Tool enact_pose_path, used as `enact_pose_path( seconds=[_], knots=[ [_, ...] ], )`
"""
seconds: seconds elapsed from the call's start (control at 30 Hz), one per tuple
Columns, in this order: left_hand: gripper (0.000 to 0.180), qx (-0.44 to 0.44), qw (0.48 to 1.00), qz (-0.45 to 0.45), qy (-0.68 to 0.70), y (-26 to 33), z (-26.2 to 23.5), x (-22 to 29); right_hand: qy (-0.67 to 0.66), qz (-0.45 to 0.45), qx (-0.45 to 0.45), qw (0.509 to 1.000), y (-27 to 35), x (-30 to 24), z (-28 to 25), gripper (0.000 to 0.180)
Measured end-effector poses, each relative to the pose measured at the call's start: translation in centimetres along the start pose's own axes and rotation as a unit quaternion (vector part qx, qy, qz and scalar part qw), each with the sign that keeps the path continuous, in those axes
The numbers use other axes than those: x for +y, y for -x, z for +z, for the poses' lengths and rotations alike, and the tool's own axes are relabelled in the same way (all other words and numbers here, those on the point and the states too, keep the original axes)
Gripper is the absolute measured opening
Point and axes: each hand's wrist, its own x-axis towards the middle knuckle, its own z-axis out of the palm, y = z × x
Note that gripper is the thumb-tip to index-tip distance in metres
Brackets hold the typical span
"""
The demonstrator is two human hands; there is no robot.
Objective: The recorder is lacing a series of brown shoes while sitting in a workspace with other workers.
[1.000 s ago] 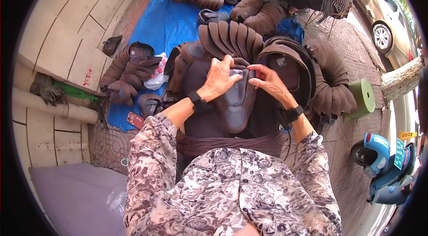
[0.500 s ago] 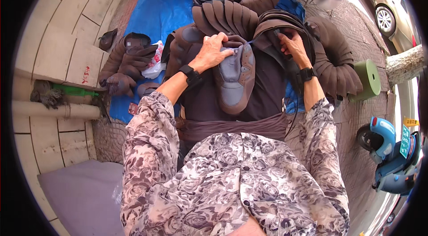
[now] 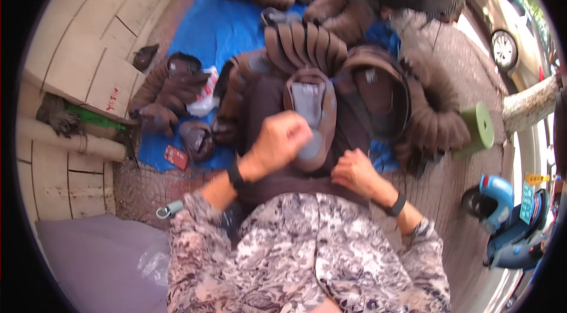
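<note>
A brown and grey shoe upper (image 3: 326, 109) lies on my dark-clad lap, its rounded toe toward me. My left hand (image 3: 279, 140) is over the left side of the toe; its fingers look bent but are smeared by motion. Close to the right of the toe, above my thigh, my right hand (image 3: 356, 172) has its fingers curled together; what they hold, if anything, is hidden. A dark, open shoe upper (image 3: 378, 97) rests on the right, beyond that hand. Behind the first upper, a row of nested brown uppers (image 3: 306, 47) fans out.
More nested uppers (image 3: 436, 100) curve along the right, beside a green roll (image 3: 476, 130). Others (image 3: 177, 85) lie on the blue sheet (image 3: 204, 23) at left, near a white bag (image 3: 205, 97). A grey-purple sheet (image 3: 100, 260) lies near left. A blue scooter (image 3: 502, 195) stands right.
Both hands have drawn back toward me. The left left the shoe upper's far end for its toe; the right let go of the dark upper at right, which now lies open.
</note>
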Motion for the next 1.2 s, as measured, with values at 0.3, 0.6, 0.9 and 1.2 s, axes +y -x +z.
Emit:
enact_pose_path(
  seconds=[0.3,0.6,0.9,1.2],
  knots=[
    [0.023,-0.279,0.911,-0.207,0.221,6.9,2.7,1.6,-0.199,0.240,0.260,0.914,3.7,-2.8,-6.6,0.004],
    [0.022,-0.281,0.917,-0.193,0.208,7.8,0.0,1.6,-0.141,0.357,0.364,0.849,12.9,3.4,-13.3,0.009],
    [0.017,-0.210,0.948,-0.148,0.188,4.2,4.0,4.2,-0.191,0.091,0.141,0.967,-0.3,-7.1,-7.1,0.026],
    [0.005,-0.068,0.959,-0.144,0.236,1.9,1.9,-0.1,-0.401,0.237,0.138,0.874,-3.0,-3.4,-4.2,0.010]
  ],
)
